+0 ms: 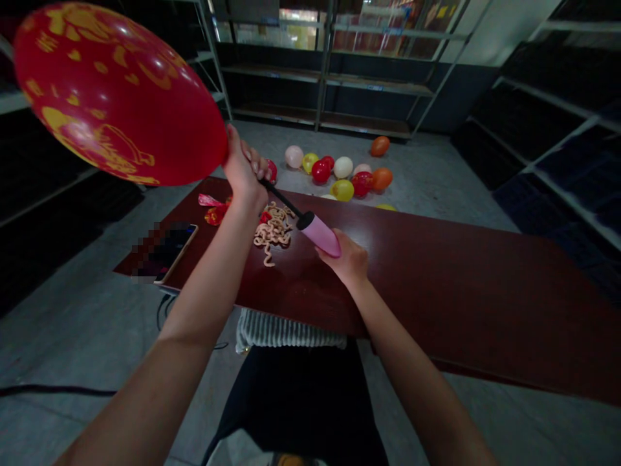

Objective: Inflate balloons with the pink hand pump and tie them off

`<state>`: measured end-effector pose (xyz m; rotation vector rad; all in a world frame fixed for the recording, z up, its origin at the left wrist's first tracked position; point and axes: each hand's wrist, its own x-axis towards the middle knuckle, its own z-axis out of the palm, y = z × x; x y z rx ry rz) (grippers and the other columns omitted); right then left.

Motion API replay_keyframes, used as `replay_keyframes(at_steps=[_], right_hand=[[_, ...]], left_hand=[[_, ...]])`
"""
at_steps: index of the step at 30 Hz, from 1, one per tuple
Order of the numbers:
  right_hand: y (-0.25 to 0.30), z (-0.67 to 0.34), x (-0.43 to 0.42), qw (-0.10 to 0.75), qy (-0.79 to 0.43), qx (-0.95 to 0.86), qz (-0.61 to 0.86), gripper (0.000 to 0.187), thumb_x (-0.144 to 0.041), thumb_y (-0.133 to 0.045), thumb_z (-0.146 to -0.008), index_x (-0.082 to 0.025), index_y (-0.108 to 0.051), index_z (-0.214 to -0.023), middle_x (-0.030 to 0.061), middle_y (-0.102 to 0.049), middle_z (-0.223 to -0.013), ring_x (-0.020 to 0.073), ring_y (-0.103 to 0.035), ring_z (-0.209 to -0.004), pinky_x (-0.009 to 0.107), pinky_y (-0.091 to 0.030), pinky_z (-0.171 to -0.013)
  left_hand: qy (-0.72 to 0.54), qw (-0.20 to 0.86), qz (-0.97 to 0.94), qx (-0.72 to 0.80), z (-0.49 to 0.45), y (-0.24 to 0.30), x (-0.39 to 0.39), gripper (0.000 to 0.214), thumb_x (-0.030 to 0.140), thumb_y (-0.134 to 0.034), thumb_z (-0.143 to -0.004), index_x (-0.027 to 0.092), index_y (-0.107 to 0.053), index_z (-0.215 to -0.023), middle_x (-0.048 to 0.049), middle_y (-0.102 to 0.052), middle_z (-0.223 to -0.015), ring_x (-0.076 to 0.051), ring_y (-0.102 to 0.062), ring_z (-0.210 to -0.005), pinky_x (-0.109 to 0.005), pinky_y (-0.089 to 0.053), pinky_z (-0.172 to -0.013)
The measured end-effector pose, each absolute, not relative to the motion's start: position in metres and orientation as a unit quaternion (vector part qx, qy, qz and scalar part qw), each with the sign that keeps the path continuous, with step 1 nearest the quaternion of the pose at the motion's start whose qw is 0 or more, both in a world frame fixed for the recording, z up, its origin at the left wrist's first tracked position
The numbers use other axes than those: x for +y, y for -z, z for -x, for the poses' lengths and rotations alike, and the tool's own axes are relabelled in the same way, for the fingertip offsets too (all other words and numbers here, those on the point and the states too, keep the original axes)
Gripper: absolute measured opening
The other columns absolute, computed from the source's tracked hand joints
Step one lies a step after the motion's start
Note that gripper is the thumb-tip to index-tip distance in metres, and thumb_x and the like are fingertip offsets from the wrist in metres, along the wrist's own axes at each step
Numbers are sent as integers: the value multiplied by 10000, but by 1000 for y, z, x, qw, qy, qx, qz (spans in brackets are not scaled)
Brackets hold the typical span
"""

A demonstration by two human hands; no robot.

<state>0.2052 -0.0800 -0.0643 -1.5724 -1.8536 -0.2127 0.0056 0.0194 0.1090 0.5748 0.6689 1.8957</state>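
Observation:
A large red balloon (121, 97) with yellow printed figures swells out at the upper left. My left hand (242, 162) is closed around its neck, where the black end of a hand pump disappears between the fingers; the nozzle itself is hidden. My right hand (350, 259) grips the pink body of the balloon pump (320, 234), whose black rod (284, 199) is drawn out between the two hands. Below the pump, on the dark red table (436, 278), lies a heap of beige curly, uninflated balloons (274, 232). Flat red balloons (216, 210) lie left of that heap.
A phone (177, 254) lies at the table's left end. Several inflated balloons (342, 167) in red, white, yellow and orange rest on the floor behind the table. Metal shelves (320, 77) line the back and sides. A grey ribbed cushion (291, 330) sits under the near edge.

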Motion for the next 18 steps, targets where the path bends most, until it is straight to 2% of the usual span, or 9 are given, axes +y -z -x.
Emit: replay_keyframes(at_steps=[3, 8, 14, 18], right_hand=[[68, -207, -78, 358, 82, -699, 613, 512, -541, -672, -852, -203, -651, -1236, 96, -782, -1060, 265, -749, -871, 349, -554, -743], [69, -211, -77, 353, 82, -680, 637, 532, -562, -652, -854, -192, -650, -1237, 98, -781, -1047, 267, -745, -875, 346, -541, -732], [64, -207, -76, 353, 91, -684, 632, 511, -552, -691, -847, -202, -659, -1218, 67, -783, -1045, 237, -741, -871, 307, -503, -702], [66, -203, -76, 335, 111, -708, 612, 495, -543, -712, -853, -210, -664, -1215, 53, -783, -1031, 211, -731, -864, 289, -464, -695]], left_hand=[[-764, 529, -219, 298, -41, -91, 16, 547, 502, -459, -1048, 222, -267, -619, 67, -150, -489, -94, -163, -379, -275, -193, -417], [-737, 574, -223, 279, -81, -61, 7, 567, 395, -409, -1082, 209, -295, -559, 60, -190, -444, -92, -175, -331, -262, -160, -364], [-720, 597, -207, 286, -68, -50, 11, 564, 445, -524, -1035, 202, -282, -587, 70, -235, -429, -70, -230, -317, -227, -206, -353], [-727, 595, -168, 299, -46, -43, 15, 523, 388, -491, -1049, 197, -297, -603, 74, -252, -427, -66, -249, -314, -219, -239, -364]])
